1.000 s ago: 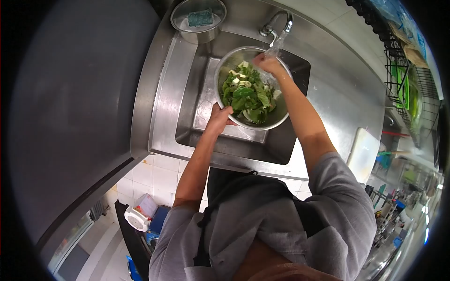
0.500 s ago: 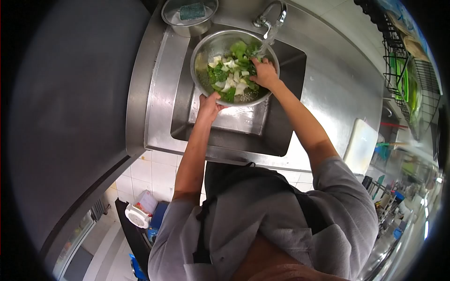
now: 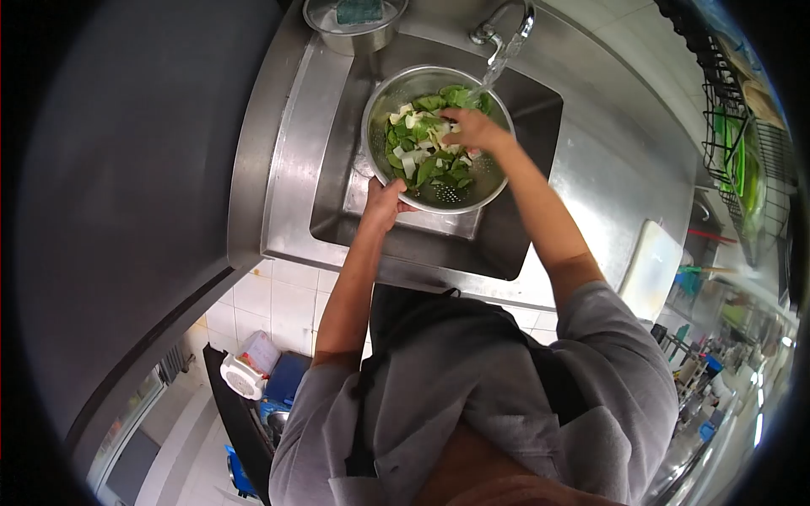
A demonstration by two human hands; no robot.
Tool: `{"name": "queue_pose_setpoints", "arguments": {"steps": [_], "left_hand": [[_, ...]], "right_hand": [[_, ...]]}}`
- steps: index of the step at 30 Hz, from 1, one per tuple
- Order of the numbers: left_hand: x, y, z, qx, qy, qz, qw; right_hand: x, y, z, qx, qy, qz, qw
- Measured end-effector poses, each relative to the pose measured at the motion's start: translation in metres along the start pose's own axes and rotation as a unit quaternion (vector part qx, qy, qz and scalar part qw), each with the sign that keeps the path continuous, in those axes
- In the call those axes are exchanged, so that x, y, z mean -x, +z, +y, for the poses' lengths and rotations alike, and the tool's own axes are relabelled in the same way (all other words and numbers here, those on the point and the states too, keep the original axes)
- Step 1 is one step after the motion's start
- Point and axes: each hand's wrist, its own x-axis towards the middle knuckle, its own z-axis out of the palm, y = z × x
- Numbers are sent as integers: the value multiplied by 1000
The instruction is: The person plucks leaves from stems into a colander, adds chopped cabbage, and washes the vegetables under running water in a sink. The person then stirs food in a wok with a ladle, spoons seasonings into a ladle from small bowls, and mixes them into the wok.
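Note:
A metal colander with holes in its base is held over the sink, slightly tilted. Inside it lie cut leafy greens with pale stem pieces. My left hand is closed on the colander's near left rim, the thumb on top. My right hand reaches in over the right side, fingers stretched out and apart among the greens; some fingertips are hard to make out. Water runs from the faucet into the colander's far right part, just beyond my right hand.
A metal bowl with a green sponge stands at the sink's far left corner. To the right, a white cutting board lies at the counter edge. A black wire rack hangs at the far right.
The colander has shifted slightly toward me and to the right in view. My right hand has moved from the greens' right edge toward their middle, its fingers more extended. The leaves lie differently.

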Motion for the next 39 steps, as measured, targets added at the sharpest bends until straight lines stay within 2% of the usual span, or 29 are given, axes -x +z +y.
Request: {"name": "queue_pose_setpoints", "arguments": {"steps": [3,4,6,7,10,11,12,13,14,15,17,18,19,21,23,26,27,29,31,34,35,37,39], "left_hand": [[9,1,8,11,-15,-7,1000],[11,-1,6,15,-23,-13,1000],[17,5,6,9,-13,-10,1000],[17,7,7,5,-7,-11,1000],[2,14,3,-5,-29,3,1000],[1,14,5,-11,-25,-17,999],[3,11,4,-27,-25,-19,999],[5,5,3,-44,-24,-22,998],[2,2,3,-62,-19,-26,998],[2,2,-1,-57,4,-16,998],[-10,0,-12,-59,-6,-8,998],[-15,-2,-14,-59,-8,-4,998],[-7,2,-2,-67,-4,-34,997],[0,7,6,-47,-8,-26,999],[-2,13,7,-7,-4,1,1000],[-12,2,1,-9,-4,-33,999],[-8,1,8,-26,-13,-61,998],[-8,-2,7,-40,-3,-22,999],[-7,-3,1,-41,-2,8,999],[1,0,9,-28,-4,-12,1000],[-1,-3,10,-50,-11,-42,998],[1,-1,10,-44,-6,-22,999],[6,-1,13,-30,-11,-20,999]], "right_hand": [[9,-34,13,-35,-13,-58,998],[-4,-37,26,25,-57,38,997],[-43,-22,64,141,-139,226,954],[-52,-7,67,109,-134,281,944],[-58,48,55,203,-163,183,948],[-59,50,59,180,-236,144,944],[-50,38,55,70,-166,68,981],[-33,13,39,-42,-91,-10,995],[-23,-10,27,-150,-17,-84,985],[-23,-21,28,-122,23,-35,992],[-41,-10,48,61,-72,128,987],[-48,-5,53,154,-120,208,958],[-20,-5,20,135,-195,178,955],[8,26,-4,71,-326,55,941],[49,67,-24,170,-297,-17,939],[36,102,7,269,-224,74,934],[34,91,13,193,-234,82,949],[30,63,32,34,-251,94,963],[15,40,59,-47,-296,223,928],[3,-12,64,-77,-78,98,989],[-1,-21,63,-190,-83,102,973],[-13,-28,57,-411,-96,97,902],[-25,-38,51,-387,-92,101,912]]}}
